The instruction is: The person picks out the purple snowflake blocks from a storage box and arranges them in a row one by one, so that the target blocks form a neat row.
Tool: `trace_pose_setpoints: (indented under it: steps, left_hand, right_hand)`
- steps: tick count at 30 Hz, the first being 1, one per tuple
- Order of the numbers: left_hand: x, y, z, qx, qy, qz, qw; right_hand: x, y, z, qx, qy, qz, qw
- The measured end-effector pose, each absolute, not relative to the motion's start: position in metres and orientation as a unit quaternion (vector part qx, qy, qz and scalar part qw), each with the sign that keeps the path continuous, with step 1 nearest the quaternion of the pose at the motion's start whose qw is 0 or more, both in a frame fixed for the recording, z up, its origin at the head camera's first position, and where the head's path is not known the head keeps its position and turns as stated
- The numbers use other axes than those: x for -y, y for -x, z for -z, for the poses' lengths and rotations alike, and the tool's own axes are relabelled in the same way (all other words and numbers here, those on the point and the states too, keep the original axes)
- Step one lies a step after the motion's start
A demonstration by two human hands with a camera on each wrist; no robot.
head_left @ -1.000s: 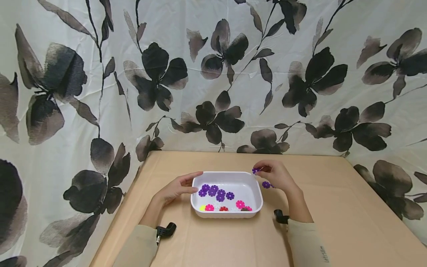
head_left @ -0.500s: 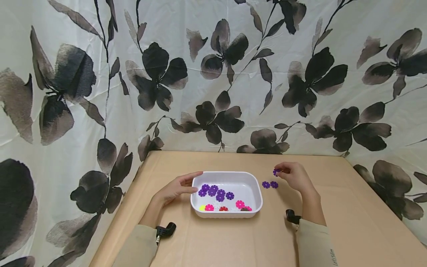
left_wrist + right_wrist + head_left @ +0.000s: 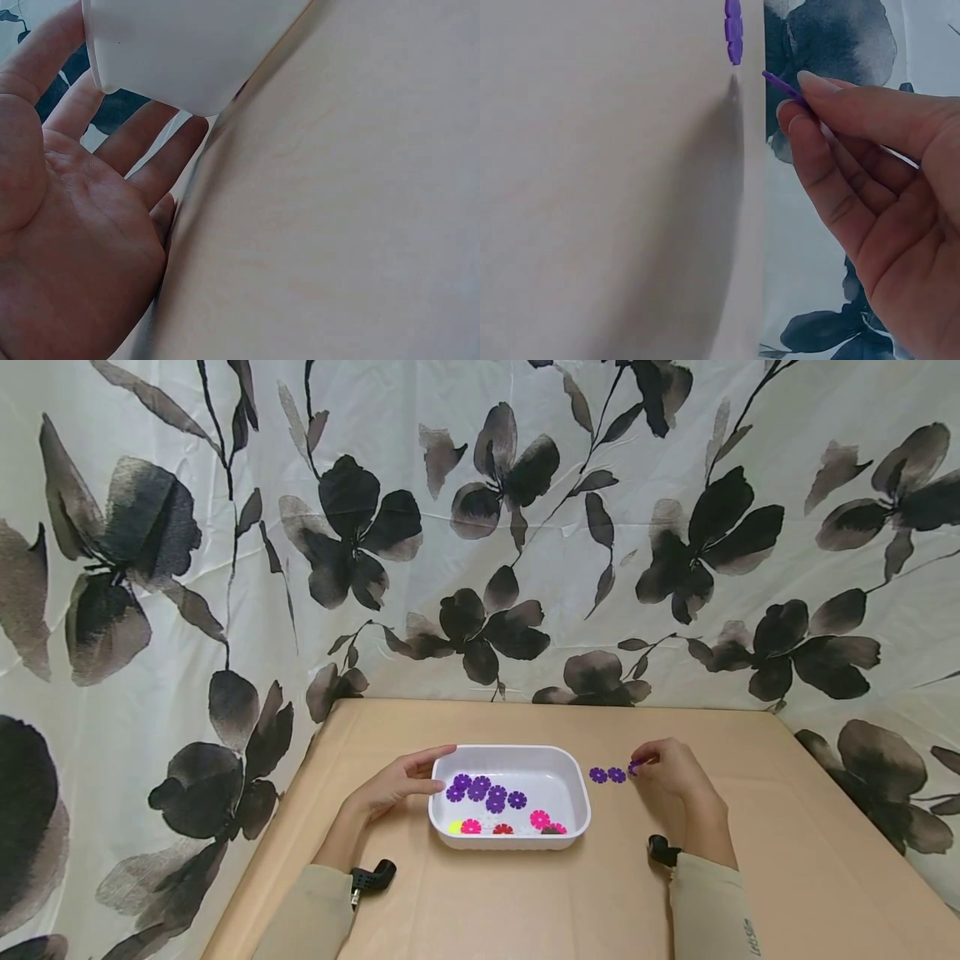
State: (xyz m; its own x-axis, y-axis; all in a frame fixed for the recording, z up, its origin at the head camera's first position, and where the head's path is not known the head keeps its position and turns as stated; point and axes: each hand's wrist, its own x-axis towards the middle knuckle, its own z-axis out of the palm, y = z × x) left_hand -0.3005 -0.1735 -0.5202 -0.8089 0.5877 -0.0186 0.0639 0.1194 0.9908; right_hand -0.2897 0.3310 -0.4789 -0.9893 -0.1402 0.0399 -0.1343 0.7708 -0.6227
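Note:
A white plastic tray (image 3: 555,768) stands on the table, with several purple flower-shaped discs (image 3: 496,798) inside it. My left hand (image 3: 393,787) holds the tray's left end, thumb at the side rim and index finger along the back corner; its palm and spread fingers show beside the white wall in the left wrist view. Right of the tray, two purple flower discs (image 3: 607,775) lie side by side on the table. Close to their right, my right hand (image 3: 672,768) pinches another purple flower disc (image 3: 781,85) between thumb and fingertips, seen edge-on in the right wrist view.
Along the tray's near side lie pink flower discs (image 3: 539,819), a red one (image 3: 502,829) and a yellow one (image 3: 455,827). The tan table (image 3: 787,827) reaches back to a floral curtain (image 3: 585,568).
My right hand has moved right from the tray's back corner, then down toward the table, bringing its purple disc beside the two lying there. The left hand and tray have stayed put.

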Motion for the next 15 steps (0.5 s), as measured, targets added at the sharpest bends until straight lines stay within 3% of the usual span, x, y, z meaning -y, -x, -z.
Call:
trace_pose_setpoints:
  steps: [15]
  left_hand:
    - [0.1728,0.3013,0.5229,-0.719,-0.229,-0.623,0.206]
  right_hand:
    - [-0.3305,0.2924,0.4891,-0.946,0.044,0.318,0.032]
